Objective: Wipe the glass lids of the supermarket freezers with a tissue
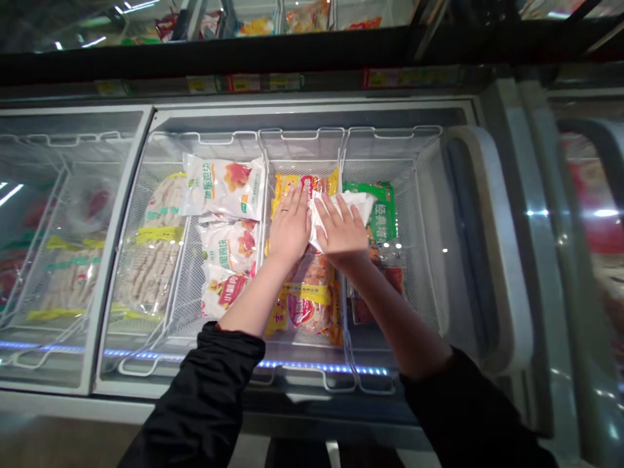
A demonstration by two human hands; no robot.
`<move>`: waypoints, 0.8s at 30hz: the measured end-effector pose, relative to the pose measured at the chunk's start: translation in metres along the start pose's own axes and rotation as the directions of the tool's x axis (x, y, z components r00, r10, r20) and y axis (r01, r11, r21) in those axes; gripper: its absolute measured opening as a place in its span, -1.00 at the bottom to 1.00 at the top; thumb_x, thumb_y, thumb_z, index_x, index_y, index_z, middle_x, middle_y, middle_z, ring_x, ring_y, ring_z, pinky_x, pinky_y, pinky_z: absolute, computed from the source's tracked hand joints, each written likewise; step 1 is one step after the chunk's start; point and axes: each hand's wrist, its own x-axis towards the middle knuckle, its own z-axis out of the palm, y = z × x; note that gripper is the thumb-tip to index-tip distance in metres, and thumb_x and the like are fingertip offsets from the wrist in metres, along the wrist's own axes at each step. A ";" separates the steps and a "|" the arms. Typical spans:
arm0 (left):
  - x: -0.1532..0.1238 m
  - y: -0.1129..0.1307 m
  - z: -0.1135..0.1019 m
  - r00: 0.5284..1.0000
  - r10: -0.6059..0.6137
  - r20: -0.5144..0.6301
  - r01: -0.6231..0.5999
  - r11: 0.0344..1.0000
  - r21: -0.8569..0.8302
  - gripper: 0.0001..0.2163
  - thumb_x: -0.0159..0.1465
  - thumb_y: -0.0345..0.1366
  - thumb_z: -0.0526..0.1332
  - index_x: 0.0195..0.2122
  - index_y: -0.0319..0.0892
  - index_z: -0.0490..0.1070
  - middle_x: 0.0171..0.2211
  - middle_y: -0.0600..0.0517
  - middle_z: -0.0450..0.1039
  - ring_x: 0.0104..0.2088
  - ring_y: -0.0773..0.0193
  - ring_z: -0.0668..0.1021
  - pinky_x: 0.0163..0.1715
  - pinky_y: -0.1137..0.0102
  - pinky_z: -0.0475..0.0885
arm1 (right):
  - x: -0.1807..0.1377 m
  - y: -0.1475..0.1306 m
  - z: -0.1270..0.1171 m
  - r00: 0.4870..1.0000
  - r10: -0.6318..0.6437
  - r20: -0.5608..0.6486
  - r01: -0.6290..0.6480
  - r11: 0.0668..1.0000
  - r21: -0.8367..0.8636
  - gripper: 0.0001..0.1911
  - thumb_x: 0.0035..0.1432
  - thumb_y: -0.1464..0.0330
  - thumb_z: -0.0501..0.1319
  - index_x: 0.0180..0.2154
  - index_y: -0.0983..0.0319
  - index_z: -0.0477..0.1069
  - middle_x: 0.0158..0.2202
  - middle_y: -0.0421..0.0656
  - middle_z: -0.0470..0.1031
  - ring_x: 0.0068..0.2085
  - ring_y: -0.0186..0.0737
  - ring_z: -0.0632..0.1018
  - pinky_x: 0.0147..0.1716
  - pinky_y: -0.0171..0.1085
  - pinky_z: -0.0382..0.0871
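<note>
My right hand (341, 227) lies flat with spread fingers on a crumpled white cloth or tissue (366, 203), which sticks out on its right side. Next to it, my left hand (291, 224) is stretched out flat, its fingertips close to the cloth's left edge; a thin ring shows on one finger. Both hands appear to rest on the clear glass lid (424, 273) of a chest freezer. Under them, in the middle wire basket, are yellow food packets (305, 305), partly hidden by my hands and forearms.
White food bags (227, 185) fill the basket on the left, with long clear packs (158, 253) farther left. A green packet (383, 211) lies in the right basket. Thick grey frame (502, 247) borders the lid on the right. Price labels (244, 82) line the back edge.
</note>
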 end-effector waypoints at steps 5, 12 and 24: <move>-0.020 0.004 0.001 0.999 -0.036 -0.028 0.036 0.999 0.004 -0.43 0.56 -0.32 -0.07 0.58 -0.12 0.08 0.58 -0.02 0.11 0.58 0.17 0.15 0.57 0.08 0.15 | 0.036 0.047 -0.022 0.997 0.067 0.034 -0.067 0.998 0.015 -0.27 0.53 0.24 -0.03 0.61 0.22 -0.06 0.61 -0.05 0.07 0.59 0.27 0.10 0.52 0.37 0.01; -0.020 0.003 0.001 0.998 -0.041 -0.041 0.041 0.999 0.011 -0.43 0.53 -0.36 -0.07 0.56 -0.15 0.12 0.57 -0.01 0.12 0.58 0.20 0.17 0.58 0.11 0.13 | -0.052 0.008 -0.016 0.999 0.016 0.047 -0.017 1.000 0.010 -0.24 0.51 0.29 0.01 0.62 0.12 -0.13 0.61 -0.12 0.04 0.59 0.22 0.12 0.52 0.34 0.07; -0.019 0.000 0.000 1.000 -0.015 -0.010 0.016 0.997 0.073 -0.41 0.51 -0.37 -0.05 0.57 -0.21 0.08 0.59 -0.04 0.05 0.59 0.21 0.11 0.57 0.11 0.08 | -0.058 0.019 -0.020 0.999 0.042 0.008 -0.042 0.996 0.083 -0.31 0.52 0.24 -0.05 0.58 0.19 0.05 0.61 -0.08 0.05 0.59 0.21 0.10 0.54 0.34 -0.02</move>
